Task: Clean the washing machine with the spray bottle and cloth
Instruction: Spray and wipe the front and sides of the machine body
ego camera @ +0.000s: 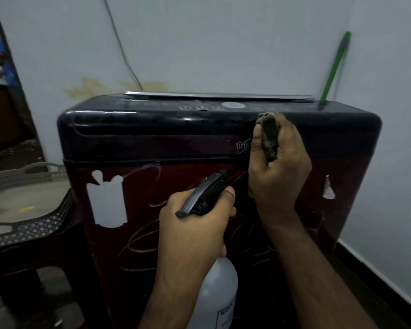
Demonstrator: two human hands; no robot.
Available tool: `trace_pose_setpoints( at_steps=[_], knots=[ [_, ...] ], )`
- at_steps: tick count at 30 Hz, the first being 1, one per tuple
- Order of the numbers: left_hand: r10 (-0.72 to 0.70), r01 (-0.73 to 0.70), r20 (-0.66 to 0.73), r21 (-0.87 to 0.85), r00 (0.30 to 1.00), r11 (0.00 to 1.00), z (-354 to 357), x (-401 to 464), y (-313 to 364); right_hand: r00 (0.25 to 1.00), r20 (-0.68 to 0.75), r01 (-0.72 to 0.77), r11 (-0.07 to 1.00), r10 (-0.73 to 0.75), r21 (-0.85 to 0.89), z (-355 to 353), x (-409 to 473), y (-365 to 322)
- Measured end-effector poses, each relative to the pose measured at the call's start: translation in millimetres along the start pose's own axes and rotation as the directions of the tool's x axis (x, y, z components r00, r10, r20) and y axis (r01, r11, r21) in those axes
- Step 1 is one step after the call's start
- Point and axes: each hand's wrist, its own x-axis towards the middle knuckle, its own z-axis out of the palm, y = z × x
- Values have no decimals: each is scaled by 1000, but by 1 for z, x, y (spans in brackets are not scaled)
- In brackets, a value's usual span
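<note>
A dark maroon top-load washing machine [133, 143] fills the middle of the view, its front marked with scribbles and white sticker patches. My left hand [195, 224] grips the neck of a white spray bottle [220, 290] with a black trigger head [204, 193], nozzle pointing at the machine's front. My right hand [280, 167] holds a bunched dark cloth [268, 136] against the upper front band of the machine, just right of the brand lettering.
A brown plastic chair [33, 210] with a perforated seat rim stands left of the machine. A green stick [335, 67] leans on the wall behind the right rear corner. White walls close in behind and to the right; a doorway opens at far left.
</note>
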Motion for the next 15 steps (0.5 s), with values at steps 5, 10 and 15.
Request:
trace_pose_setpoints(
  at_steps=[5,10,15],
  knots=[
    [58,-58,-57,13,997,998,-19,1,5,999,-41,-35,999,34,-14,9,-1,-11],
    [83,-80,-102,30,991,996,-24,0,12,1000,-12,-23,999,22,-29,17,-1,-23],
    [103,-97,-174,47,979,994,-27,-3,16,1000,14,-6,998,7,-70,18,-1,-27]
  ],
)
